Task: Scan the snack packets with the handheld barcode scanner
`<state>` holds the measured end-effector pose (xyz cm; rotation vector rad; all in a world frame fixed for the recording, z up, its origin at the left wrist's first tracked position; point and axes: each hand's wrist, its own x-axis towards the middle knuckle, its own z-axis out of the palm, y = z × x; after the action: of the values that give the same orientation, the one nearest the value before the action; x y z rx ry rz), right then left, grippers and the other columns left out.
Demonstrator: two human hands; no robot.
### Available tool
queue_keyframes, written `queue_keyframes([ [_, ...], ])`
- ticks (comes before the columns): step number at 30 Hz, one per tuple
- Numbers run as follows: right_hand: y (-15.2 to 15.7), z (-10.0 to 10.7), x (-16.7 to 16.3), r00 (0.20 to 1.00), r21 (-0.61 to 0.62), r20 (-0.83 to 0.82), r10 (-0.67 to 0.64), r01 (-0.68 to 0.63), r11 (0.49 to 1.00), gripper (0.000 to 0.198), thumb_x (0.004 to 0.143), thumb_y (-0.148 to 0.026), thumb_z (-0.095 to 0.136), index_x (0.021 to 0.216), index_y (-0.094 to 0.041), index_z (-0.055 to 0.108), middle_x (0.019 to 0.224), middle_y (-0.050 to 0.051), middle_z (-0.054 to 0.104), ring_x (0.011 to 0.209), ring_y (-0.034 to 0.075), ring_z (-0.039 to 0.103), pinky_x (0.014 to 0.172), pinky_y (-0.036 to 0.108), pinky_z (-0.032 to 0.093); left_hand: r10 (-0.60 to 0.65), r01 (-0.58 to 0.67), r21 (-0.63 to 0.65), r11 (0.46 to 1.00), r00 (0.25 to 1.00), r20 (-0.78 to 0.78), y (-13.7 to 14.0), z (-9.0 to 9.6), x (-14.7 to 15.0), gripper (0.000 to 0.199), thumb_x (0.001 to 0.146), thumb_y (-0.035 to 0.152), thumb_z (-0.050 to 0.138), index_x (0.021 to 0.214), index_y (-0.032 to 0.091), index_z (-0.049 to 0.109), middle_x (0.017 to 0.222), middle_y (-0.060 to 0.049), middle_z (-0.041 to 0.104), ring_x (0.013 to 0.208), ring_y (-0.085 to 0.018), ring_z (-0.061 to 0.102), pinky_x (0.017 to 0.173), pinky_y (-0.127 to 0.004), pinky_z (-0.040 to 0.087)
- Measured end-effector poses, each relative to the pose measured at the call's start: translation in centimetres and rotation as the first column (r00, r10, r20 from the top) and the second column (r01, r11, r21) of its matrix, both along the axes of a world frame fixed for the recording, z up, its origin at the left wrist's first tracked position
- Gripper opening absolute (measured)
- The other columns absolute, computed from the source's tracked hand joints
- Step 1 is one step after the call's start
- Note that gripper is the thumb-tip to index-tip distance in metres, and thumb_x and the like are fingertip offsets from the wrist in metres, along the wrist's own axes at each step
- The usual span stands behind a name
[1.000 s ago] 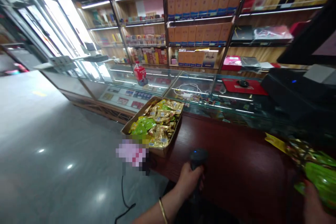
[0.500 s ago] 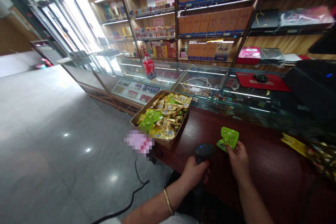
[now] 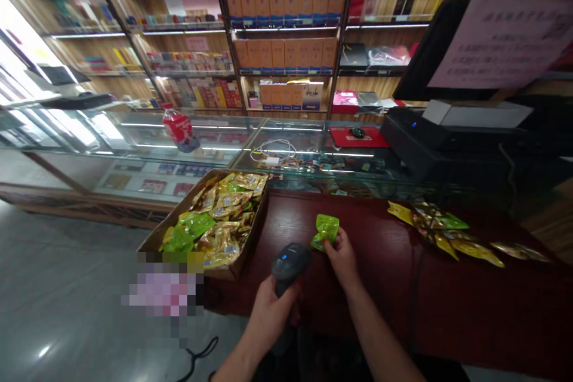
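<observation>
My left hand (image 3: 271, 305) is wrapped round the handle of a dark barcode scanner (image 3: 292, 261), whose head shows a small blue light. Between the fingers and thumb of my right hand (image 3: 342, 256) is a small green snack packet (image 3: 326, 230), held just above the dark red wooden counter (image 3: 367, 215). To the left stands an open cardboard box (image 3: 244, 256) full of gold and green packets (image 3: 228, 200). On the right of the counter lies a loose pile of gold, yellow and green packets (image 3: 441, 230).
Behind the counter runs a glass display case (image 3: 215, 131) with a red-labelled bottle (image 3: 179, 128) and a white cable (image 3: 273, 149) on top. A dark monitor (image 3: 430, 48) bearing a pink paper stands at right. Shelves of boxes (image 3: 286, 0) line the wall.
My view has swung to the right, so the monitor and the packet pile now show more fully. Both hands keep their holds on the scanner and the green packet.
</observation>
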<state>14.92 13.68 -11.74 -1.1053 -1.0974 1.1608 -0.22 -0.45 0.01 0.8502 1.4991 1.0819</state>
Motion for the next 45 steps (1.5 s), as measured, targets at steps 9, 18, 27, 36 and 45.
queue_keyframes([
  [9,-0.3,1.1,0.1,1.000,0.044,0.016,0.001,-0.001,0.999,0.025,0.072,-0.037,0.074,0.092,-0.022,0.071,0.116,0.009,0.074,0.106,0.027,0.069,0.097,0.044,0.051,0.038,-0.039,0.007,0.999,0.999,0.016,-0.2,0.3,-0.2,0.027,0.070,0.043,0.066,0.061,0.018,0.057,0.038,0.002,0.055,0.034,-0.012,0.049,0.039,-0.021,0.037],
  [18,-0.4,1.2,0.2,0.997,0.045,0.070,-0.016,0.013,0.999,0.024,0.076,-0.039,0.066,0.090,-0.022,0.077,0.103,0.007,0.077,0.102,0.027,0.070,0.097,0.043,0.051,0.050,-0.050,0.017,0.999,0.998,0.033,-0.6,-0.1,-0.6,0.028,0.070,0.043,0.068,0.061,0.019,0.057,0.038,0.002,0.055,0.033,-0.012,0.049,0.037,-0.021,0.035],
  [27,-0.5,1.6,0.5,0.956,0.146,0.186,-0.226,0.200,0.969,0.030,0.080,-0.047,0.066,0.095,-0.022,0.076,0.147,0.011,0.054,0.135,0.030,0.050,0.114,0.047,0.036,0.012,-0.012,0.008,1.000,1.000,-0.003,-0.7,-0.1,-0.4,0.025,0.073,0.040,0.065,0.062,0.019,0.058,0.039,0.002,0.054,0.035,-0.012,0.049,0.040,-0.021,0.037],
  [36,0.4,1.0,0.4,0.980,-0.048,-0.009,-0.198,0.197,0.979,0.043,0.078,-0.055,0.062,0.105,-0.022,0.053,0.089,0.007,0.077,0.069,0.023,0.073,0.061,0.033,0.058,-0.070,0.077,0.038,0.996,0.987,-0.146,-1.0,-1.1,0.1,0.009,0.075,0.026,0.061,0.075,0.017,0.061,0.047,0.004,0.057,0.041,-0.013,0.053,0.041,-0.021,0.039],
  [45,0.7,0.3,0.4,0.976,-0.103,-0.020,-0.215,0.212,0.972,0.045,0.077,-0.055,0.063,0.106,-0.021,0.055,0.094,0.010,0.077,0.080,0.027,0.073,0.060,0.033,0.056,-0.097,0.113,0.059,0.992,0.970,-0.222,-1.0,-1.5,-0.2,0.010,0.081,0.027,0.059,0.075,0.018,0.059,0.048,0.004,0.056,0.042,-0.013,0.051,0.044,-0.022,0.038],
])
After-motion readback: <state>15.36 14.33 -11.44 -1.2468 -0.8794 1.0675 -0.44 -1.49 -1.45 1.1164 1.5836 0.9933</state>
